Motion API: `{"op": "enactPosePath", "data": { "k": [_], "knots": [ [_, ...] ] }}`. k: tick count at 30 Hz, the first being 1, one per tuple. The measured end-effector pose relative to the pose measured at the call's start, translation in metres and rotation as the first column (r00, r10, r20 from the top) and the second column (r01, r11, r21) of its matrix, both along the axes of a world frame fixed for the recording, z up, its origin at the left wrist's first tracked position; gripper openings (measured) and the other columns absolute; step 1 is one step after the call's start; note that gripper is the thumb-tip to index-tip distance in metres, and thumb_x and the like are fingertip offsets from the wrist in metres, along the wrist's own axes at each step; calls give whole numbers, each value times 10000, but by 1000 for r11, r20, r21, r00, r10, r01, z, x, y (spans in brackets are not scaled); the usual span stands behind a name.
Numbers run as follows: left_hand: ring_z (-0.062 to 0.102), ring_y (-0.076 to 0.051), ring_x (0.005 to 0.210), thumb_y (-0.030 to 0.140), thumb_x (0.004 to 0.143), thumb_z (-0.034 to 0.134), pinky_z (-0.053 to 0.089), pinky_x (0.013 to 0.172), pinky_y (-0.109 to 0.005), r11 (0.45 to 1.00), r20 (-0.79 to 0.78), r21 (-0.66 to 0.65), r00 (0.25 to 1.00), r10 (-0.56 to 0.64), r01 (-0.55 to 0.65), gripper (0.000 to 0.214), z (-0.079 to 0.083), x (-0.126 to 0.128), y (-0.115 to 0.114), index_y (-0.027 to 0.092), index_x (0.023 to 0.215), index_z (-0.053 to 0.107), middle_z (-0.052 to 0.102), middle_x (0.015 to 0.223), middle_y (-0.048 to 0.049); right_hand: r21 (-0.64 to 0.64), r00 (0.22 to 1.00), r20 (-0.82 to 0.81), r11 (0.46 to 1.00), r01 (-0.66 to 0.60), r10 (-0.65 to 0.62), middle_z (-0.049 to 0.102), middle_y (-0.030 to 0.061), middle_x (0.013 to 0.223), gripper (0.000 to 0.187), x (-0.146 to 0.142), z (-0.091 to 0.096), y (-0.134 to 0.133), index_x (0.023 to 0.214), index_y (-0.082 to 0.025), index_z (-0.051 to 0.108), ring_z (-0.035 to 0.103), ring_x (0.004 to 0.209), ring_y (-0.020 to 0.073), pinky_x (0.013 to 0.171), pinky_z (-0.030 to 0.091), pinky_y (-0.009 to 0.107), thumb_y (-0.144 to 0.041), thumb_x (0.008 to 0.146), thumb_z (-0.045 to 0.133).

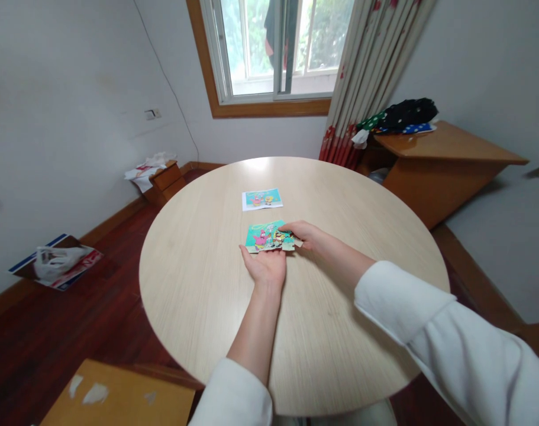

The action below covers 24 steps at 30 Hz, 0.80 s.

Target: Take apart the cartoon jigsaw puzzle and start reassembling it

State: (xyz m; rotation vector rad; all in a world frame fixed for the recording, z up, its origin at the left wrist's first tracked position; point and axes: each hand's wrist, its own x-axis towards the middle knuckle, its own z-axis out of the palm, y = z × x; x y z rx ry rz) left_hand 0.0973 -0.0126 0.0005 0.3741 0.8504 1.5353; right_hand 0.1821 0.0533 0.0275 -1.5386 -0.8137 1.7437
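Note:
A small cartoon jigsaw puzzle (265, 235), green and blue with pink and yellow figures, lies near the middle of a round pale wooden table (198, 278). My left hand (265, 266) rests at the puzzle's near edge, fingers pressed flat against its lower left side. My right hand (303, 234) comes in from the right, fingertips pinched on a puzzle piece at the puzzle's right edge. Farther back on the table lies a printed reference picture (262, 199) of the same cartoon on white paper. Both arms wear white sleeves.
A wooden corner desk (446, 155) with dark clothes (402, 113) stands at the right, beside a curtain (367, 83) and a window. On the red floor lie a plastic bag on a board (56, 263) and a small wooden box (165, 177). A yellow-brown surface (127, 396) sits near left.

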Motion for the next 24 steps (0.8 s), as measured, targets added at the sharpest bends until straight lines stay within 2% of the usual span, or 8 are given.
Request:
{"op": "enactPosePath", "data": {
  "k": [3,7,11,13,17,24],
  "knots": [
    [596,-230,1067,582,862,-104,492,872,-424,1000,19,17,1000,11,-11,843,0,-1,3,159,1230,525,598,1205,-165,2,1000,-14,1000,14,-14,602,19,501,199,-1,-2,2,692,-112,572,559,449,115,499,509,226,-40,857,486],
    [601,-233,1068,614,870,-26,501,864,-411,999,194,-13,980,44,-42,807,0,0,7,148,1198,546,583,1232,-171,7,999,-33,999,31,-31,598,17,496,206,-2,-3,4,676,-114,561,554,433,113,470,494,220,-36,854,492],
    [602,-252,1073,665,862,136,522,827,-391,993,441,-67,890,119,-100,739,1,3,9,144,1126,589,575,1238,-174,15,998,-46,999,41,-40,587,14,479,230,-2,-1,3,668,-108,561,554,426,116,456,489,224,-42,868,470],
    [602,-253,1074,666,862,195,527,816,-379,991,513,-85,847,136,-107,703,1,4,9,145,1108,599,579,1232,-173,13,998,-51,999,44,-43,589,16,479,230,-1,-1,3,673,-106,566,558,432,117,466,495,226,-43,871,466],
    [600,-247,1075,646,870,248,524,822,-371,988,555,-100,818,151,-115,645,3,6,9,160,1088,611,588,1224,-163,2,996,-69,999,53,-52,598,20,488,215,0,0,2,695,-103,576,572,450,126,484,505,234,-48,871,466],
    [604,-239,1059,606,881,297,517,825,-371,987,539,-104,828,158,-121,561,2,8,8,184,1087,605,610,1184,-142,14,996,-86,1000,12,-11,606,29,495,196,5,-5,5,722,-98,584,575,453,133,479,509,241,-51,864,458]
  ]
}}
